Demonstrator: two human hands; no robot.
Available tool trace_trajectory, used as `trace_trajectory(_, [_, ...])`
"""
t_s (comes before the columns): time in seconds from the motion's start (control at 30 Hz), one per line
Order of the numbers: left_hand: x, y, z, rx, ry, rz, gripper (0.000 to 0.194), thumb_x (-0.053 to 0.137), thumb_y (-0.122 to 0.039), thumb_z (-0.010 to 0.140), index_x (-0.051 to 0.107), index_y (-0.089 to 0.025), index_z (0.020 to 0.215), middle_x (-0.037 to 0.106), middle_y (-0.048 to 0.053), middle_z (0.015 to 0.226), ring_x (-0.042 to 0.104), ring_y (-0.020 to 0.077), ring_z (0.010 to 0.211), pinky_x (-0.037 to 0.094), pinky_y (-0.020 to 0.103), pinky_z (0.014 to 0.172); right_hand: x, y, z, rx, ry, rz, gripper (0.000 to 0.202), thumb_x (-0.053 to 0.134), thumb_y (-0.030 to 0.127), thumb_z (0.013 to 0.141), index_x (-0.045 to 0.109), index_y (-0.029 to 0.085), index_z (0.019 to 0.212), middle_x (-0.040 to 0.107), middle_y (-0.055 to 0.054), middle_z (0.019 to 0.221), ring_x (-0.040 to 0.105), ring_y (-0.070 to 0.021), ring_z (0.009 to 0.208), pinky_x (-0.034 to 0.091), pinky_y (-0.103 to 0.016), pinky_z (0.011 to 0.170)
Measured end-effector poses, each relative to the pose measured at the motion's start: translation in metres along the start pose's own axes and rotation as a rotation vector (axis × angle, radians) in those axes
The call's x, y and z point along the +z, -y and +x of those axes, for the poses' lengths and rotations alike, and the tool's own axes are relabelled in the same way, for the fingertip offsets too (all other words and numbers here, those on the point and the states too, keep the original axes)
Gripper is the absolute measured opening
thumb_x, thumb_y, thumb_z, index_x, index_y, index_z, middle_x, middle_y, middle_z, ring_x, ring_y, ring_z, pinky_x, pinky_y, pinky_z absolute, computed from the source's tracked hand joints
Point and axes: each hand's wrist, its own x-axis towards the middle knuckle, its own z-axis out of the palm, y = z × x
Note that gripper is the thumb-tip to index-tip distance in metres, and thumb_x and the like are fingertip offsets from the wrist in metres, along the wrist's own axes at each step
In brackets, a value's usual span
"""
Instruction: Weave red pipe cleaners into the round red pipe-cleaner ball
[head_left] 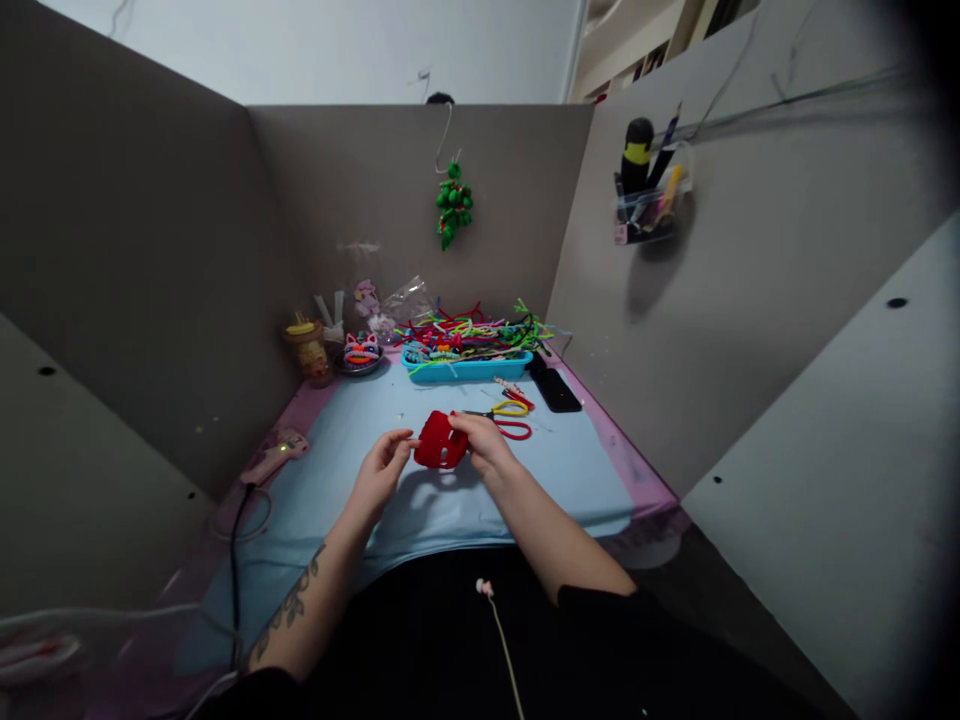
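A red fuzzy craft piece (435, 440), with small gaps in it, is held up above the light blue cloth; its exact kind I cannot make out. My right hand (486, 445) grips its right side between thumb and fingers. At its left edge, my left hand (384, 468) pinches with thumb and forefinger. Just behind my right hand lie scissors (514, 430) with one yellow and one red handle loop, their blades partly hidden. Red and pale short pieces (517, 396) rest beyond the scissors.
Behind stands a blue tray (469, 371) heaped with colourful pipe cleaners (480, 328). A black phone (555, 389) lies at right. To the left are a pink glue gun (276, 455) with a cord, a tumbler (310, 352) and a bowl (360, 365). Grey panels enclose the table.
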Motion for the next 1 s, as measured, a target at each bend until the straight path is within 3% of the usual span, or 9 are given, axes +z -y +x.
trace_trajectory(0.13, [-0.001, 0.005, 0.0, 0.022, -0.024, 0.093, 0.04, 0.062, -0.053, 0.078, 0.064, -0.017, 0.095, 0.071, 0.007, 0.092, 0.065, 0.0214, 0.088, 0.048, 0.035, 0.083, -0.007, 0.006, 0.001, 0.005, -0.008, 0.023, 0.021, 0.076, 0.035, 0.051, 0.066, 0.018, 0.059, 0.068, -0.002, 0.063, 0.06, -0.0187, 0.064, 0.045, -0.03, 0.063])
trace_trajectory(0.27, [0.004, 0.008, -0.002, 0.025, 0.004, 0.157, 0.036, 0.058, -0.049, 0.081, 0.065, -0.017, 0.096, 0.07, 0.006, 0.091, 0.064, 0.0195, 0.081, 0.048, 0.033, 0.076, -0.008, 0.01, -0.005, -0.071, -0.018, 0.002, 0.019, 0.079, 0.028, 0.045, 0.066, 0.018, 0.053, 0.073, -0.004, 0.091, 0.063, -0.0204, 0.087, 0.045, -0.028, 0.078])
trace_trajectory(0.33, [0.007, 0.006, -0.004, 0.064, 0.017, 0.191, 0.033, 0.058, -0.045, 0.082, 0.063, -0.018, 0.102, 0.069, 0.007, 0.1, 0.065, 0.0213, 0.09, 0.048, 0.035, 0.082, -0.007, 0.01, -0.006, -0.065, -0.032, 0.008, 0.018, 0.08, 0.026, 0.046, 0.067, 0.017, 0.054, 0.073, -0.004, 0.096, 0.062, -0.0213, 0.094, 0.044, -0.028, 0.082])
trace_trajectory(0.47, [0.013, 0.001, -0.009, 0.254, -0.007, 0.39, 0.046, 0.069, -0.034, 0.074, 0.056, -0.02, 0.115, 0.065, 0.01, 0.115, 0.059, 0.0267, 0.11, 0.043, 0.043, 0.097, -0.004, 0.004, -0.005, 0.06, -0.07, 0.067, 0.016, 0.077, 0.029, 0.053, 0.067, 0.017, 0.059, 0.071, -0.003, 0.068, 0.064, -0.0209, 0.073, 0.047, -0.03, 0.068])
trace_trajectory(0.6, [0.019, 0.004, -0.013, 0.399, -0.071, 0.582, 0.045, 0.067, -0.029, 0.075, 0.054, -0.018, 0.116, 0.064, 0.013, 0.113, 0.059, 0.0279, 0.106, 0.043, 0.045, 0.096, -0.001, -0.003, -0.003, 0.156, -0.121, 0.123, 0.011, 0.072, 0.026, 0.06, 0.067, 0.018, 0.064, 0.068, -0.001, 0.058, 0.062, -0.0178, 0.059, 0.046, -0.027, 0.054])
trace_trajectory(0.8, [0.019, 0.01, -0.014, 0.414, -0.103, 0.692, 0.039, 0.058, -0.026, 0.082, 0.053, -0.016, 0.119, 0.065, 0.014, 0.112, 0.061, 0.0275, 0.103, 0.046, 0.044, 0.093, 0.005, -0.006, -0.009, 0.213, -0.132, 0.15, 0.008, 0.068, 0.023, 0.065, 0.066, 0.016, 0.068, 0.067, -0.001, 0.058, 0.058, -0.0149, 0.051, 0.045, -0.026, 0.048])
trace_trajectory(1.0, [0.015, 0.017, -0.014, 0.386, -0.089, 0.694, 0.035, 0.053, -0.024, 0.084, 0.053, -0.017, 0.118, 0.065, 0.015, 0.112, 0.063, 0.0271, 0.103, 0.048, 0.044, 0.092, 0.006, -0.008, -0.012, 0.17, -0.11, 0.115, 0.013, 0.073, 0.027, 0.063, 0.066, 0.016, 0.066, 0.068, -0.003, 0.058, 0.061, -0.0182, 0.055, 0.048, -0.029, 0.052])
